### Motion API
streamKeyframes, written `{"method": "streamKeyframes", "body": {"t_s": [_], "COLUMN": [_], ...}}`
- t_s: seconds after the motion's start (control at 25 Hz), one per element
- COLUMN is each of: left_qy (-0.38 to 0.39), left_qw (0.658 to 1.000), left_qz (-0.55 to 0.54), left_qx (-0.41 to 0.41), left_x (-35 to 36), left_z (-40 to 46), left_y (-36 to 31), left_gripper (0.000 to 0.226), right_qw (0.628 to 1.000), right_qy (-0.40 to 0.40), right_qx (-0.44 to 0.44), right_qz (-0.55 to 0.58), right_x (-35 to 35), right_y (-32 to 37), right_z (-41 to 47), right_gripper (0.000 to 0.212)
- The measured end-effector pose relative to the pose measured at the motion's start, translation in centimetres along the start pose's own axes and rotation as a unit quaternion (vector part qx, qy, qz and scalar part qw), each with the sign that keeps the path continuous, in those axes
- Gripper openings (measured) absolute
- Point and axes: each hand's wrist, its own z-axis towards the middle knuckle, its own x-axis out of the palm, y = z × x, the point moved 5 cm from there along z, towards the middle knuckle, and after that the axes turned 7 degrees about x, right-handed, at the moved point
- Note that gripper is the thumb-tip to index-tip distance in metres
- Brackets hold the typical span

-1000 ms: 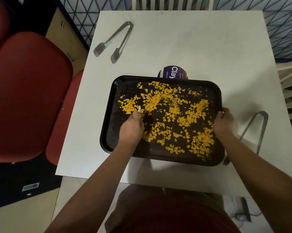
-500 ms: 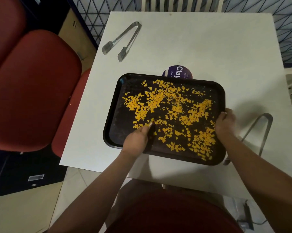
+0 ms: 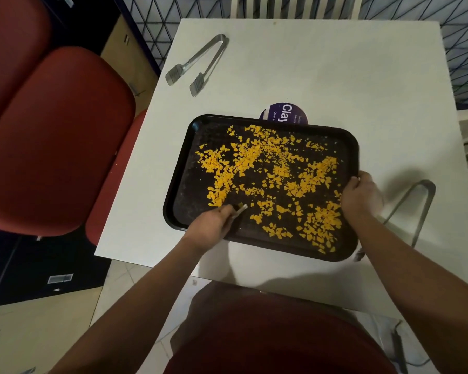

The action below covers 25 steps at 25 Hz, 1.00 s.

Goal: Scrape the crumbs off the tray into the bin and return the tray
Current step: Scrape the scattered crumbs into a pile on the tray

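You are gathering crumbs (image 3: 270, 179): left hand (image 3: 212, 222) grips the scraper (image 3: 240, 211), right hand (image 3: 361, 195) clasps the tray (image 3: 181, 168) rim; next, sweep them together.

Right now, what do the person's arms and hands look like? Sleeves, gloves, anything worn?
Both forearms are bare right to the bottom edge of the view, with no sleeves showing. The left hand and right hand wear no gloves. No watch, bracelet or ring can be made out, though the right hand is somewhat blurred.
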Motion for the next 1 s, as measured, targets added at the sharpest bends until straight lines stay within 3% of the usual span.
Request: {"method": "streamKeyframes", "body": {"t_s": [0.16,0.4,0.68,0.92,1.0], "left_qy": [-0.054,0.003,-0.072,-0.049,-0.048], "left_qw": [0.993,0.999,0.984,0.996,0.996], "left_qz": [0.039,0.033,0.049,0.024,0.017], "left_qx": [-0.096,-0.025,-0.157,-0.069,-0.078], "left_x": [-1.3,0.5,-0.2,0.5,0.7], "left_z": [0.5,1.8,1.6,3.9,4.5], "left_y": [1.4,-3.4,-1.1,-5.8,-6.0], "left_gripper": [0.025,0.024,0.019,0.014,0.015], "right_qw": [1.0,1.0,1.0,1.0,1.0], "right_qy": [0.002,-0.001,-0.003,-0.002,0.0], "right_qx": [-0.001,-0.01,-0.013,-0.014,-0.014], "right_qz": [0.001,-0.005,-0.001,0.0,-0.002], "right_x": [0.1,0.2,0.3,0.2,0.2], "right_y": [0.0,-0.2,-0.2,-0.1,-0.1], "right_z": [0.0,0.2,0.2,0.1,0.2], "right_gripper": [0.036,0.038,0.037,0.038,0.038]}}
